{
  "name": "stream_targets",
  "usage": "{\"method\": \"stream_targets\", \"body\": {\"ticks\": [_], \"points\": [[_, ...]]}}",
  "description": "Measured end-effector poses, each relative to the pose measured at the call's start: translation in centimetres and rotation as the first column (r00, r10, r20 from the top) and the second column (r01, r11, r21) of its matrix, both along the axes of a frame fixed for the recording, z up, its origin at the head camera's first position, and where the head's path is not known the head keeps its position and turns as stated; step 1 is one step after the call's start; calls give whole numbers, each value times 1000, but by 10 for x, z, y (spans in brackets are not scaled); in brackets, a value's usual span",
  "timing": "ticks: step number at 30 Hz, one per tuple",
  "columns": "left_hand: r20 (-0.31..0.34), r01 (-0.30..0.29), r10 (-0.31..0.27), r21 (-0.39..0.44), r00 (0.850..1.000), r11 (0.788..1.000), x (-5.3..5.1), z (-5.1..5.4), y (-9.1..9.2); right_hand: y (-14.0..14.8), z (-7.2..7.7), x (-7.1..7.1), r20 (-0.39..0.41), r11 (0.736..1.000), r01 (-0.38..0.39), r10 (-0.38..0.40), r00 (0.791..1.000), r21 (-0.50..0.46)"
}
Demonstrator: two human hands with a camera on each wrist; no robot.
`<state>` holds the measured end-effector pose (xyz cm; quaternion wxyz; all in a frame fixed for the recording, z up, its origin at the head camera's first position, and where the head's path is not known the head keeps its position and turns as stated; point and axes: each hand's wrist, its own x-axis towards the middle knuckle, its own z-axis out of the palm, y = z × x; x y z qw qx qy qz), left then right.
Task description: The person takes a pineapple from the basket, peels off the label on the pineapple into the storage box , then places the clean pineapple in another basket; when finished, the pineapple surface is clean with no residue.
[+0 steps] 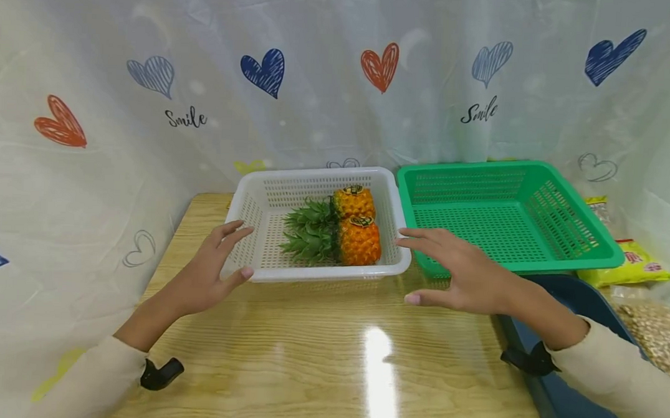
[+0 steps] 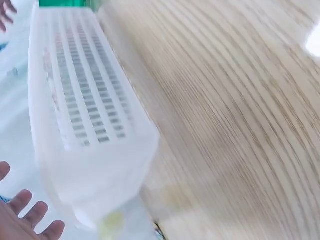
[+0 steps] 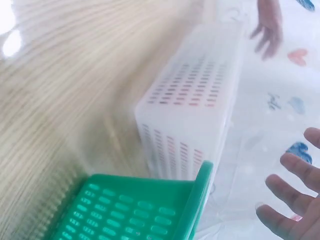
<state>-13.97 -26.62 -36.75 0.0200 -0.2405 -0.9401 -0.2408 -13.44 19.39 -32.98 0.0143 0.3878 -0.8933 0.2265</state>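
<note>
A white slotted basket [image 1: 318, 274] stands on the wooden table, with two pineapples [image 1: 360, 241] lying side by side in it, green crowns to the left. My left hand [image 1: 211, 272] is at the basket's left front corner, fingers spread and relaxed; in the left wrist view the hand [image 2: 25, 220] shows a gap from the basket [image 2: 95, 165]. At the right end, my right hand [image 1: 461, 270] has its fingers apart, tips close to the rim. The right wrist view shows that hand [image 3: 295, 195] away from the basket [image 3: 180, 120], holding nothing.
A green basket [image 1: 520, 265] stands right of the white one. Nearer on the right are a dark blue tray [image 1: 569, 381], a yellow packet [image 1: 636, 264] and a clear bag of pale pieces [image 1: 658, 329]. A curtain printed with hearts [image 1: 316, 127] hangs behind the table [image 1: 295, 357].
</note>
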Motion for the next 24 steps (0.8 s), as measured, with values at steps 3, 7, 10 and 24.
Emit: {"method": "stream_targets", "body": {"ticks": [3,7,10,24], "points": [[42,-78,77,19,996,997,-5,-2,-10,1,1,-6,56,999,27,-26,998,-26],[104,-159,155,36,982,987,-10,-8,-22,1,2,-15,83,998,42,-37,996,-54],[149,-182,171,58,974,982,-13,-15,-29,0,2,-23,98,996,47,-39,994,-76],[298,-60,-70,404,952,913,-26,-51,-40,-7,12,-57,199,992,83,-62,978,-100]]}}
